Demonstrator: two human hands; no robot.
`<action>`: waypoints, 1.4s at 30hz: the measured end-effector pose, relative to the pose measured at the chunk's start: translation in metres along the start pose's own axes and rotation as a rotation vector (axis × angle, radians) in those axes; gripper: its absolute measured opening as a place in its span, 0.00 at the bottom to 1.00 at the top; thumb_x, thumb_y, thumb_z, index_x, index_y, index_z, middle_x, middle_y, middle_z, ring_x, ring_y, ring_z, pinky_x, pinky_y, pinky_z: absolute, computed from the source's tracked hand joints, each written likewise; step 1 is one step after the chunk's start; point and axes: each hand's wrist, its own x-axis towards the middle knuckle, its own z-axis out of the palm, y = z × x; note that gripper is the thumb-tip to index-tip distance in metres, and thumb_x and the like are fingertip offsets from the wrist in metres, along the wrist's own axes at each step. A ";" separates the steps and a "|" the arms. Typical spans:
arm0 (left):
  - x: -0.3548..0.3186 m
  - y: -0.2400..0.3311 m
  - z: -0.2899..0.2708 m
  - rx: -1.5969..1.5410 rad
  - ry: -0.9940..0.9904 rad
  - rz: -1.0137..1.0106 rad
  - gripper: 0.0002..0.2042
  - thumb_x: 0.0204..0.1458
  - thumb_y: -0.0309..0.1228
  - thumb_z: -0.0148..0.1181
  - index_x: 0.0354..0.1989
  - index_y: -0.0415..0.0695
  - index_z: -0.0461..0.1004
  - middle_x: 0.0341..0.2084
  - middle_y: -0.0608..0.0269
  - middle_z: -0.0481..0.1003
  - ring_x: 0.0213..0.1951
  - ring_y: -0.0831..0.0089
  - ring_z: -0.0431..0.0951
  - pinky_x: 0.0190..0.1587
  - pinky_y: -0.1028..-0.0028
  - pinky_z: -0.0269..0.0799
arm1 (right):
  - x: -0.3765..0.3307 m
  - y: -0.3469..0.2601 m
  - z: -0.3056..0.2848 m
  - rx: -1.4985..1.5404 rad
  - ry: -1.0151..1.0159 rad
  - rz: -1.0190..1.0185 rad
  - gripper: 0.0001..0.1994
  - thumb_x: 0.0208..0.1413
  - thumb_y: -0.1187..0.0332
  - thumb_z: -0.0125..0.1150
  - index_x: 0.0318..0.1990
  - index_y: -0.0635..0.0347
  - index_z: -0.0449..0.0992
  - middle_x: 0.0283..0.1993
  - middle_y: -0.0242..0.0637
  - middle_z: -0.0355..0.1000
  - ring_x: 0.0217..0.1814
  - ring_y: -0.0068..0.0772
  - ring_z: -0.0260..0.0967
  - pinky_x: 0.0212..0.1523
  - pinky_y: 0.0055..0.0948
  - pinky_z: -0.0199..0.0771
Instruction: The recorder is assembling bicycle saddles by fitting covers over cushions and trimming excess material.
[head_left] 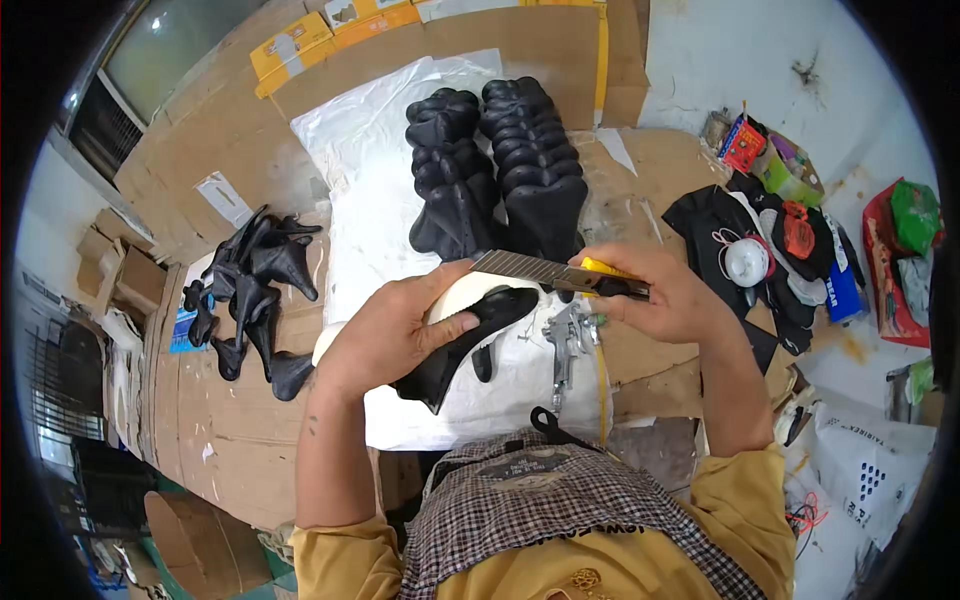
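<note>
My left hand [390, 335] is closed around a bicycle saddle [455, 345], its thumb pressing on the black part. Cream foam padding shows along the saddle's upper side. In my right hand [665, 295] is a snap-off utility knife [605, 280] with a yellow and black handle. Its long blade points left and lies along the foam edge, close to my left fingertips; whether it touches the foam I cannot tell. Beyond my hands, black saddles stand packed in a left row [447, 200] and a right row [538, 160].
A metal spray gun [562, 345] lies on the white sheet [360, 190], just below the knife. Loose black saddle pieces [250, 285] are heaped at the left on cardboard [220, 440]. Black cloth [700, 225] and a white roll [747, 262] lie at the right.
</note>
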 end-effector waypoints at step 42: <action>0.021 -0.027 0.048 -0.454 0.312 -0.096 0.20 0.54 0.29 0.56 0.56 0.42 0.64 0.42 0.59 0.74 0.44 0.75 0.71 0.49 0.75 0.65 | 0.004 0.013 0.074 0.198 0.353 0.192 0.19 0.52 0.71 0.57 0.51 0.68 0.64 0.33 0.45 0.69 0.33 0.30 0.68 0.36 0.28 0.68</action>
